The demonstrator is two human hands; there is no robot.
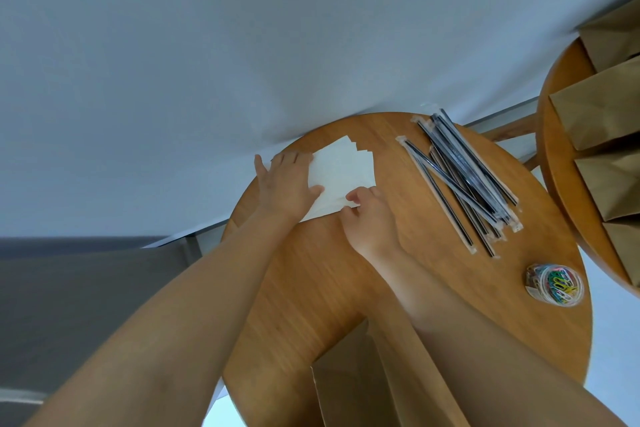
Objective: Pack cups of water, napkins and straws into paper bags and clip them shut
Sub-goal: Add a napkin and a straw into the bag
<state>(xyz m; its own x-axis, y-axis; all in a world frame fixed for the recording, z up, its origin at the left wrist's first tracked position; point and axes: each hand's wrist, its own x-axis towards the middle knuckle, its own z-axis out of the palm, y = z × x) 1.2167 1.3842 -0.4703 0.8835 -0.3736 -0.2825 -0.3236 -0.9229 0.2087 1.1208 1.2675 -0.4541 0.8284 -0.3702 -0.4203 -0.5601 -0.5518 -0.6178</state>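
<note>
A stack of white napkins (pixel 341 172) lies at the far left of the round wooden table (pixel 311 288). My left hand (pixel 285 184) lies flat on the stack's left side, thumb on top of it. My right hand (pixel 367 215) pinches the near edge of a napkin with curled fingers. A pile of wrapped black straws (pixel 460 177) lies to the right. A clear round box of coloured paper clips (pixel 556 284) sits near the right edge. An open brown paper bag (pixel 363 385) stands at the near edge, between my forearms.
A second wooden table (pixel 554 107) at the right carries several folded brown paper bags (pixel 602 114). A pale wall rises behind the tables, and a grey surface (pixel 86 274) lies to the left. No cups are in view.
</note>
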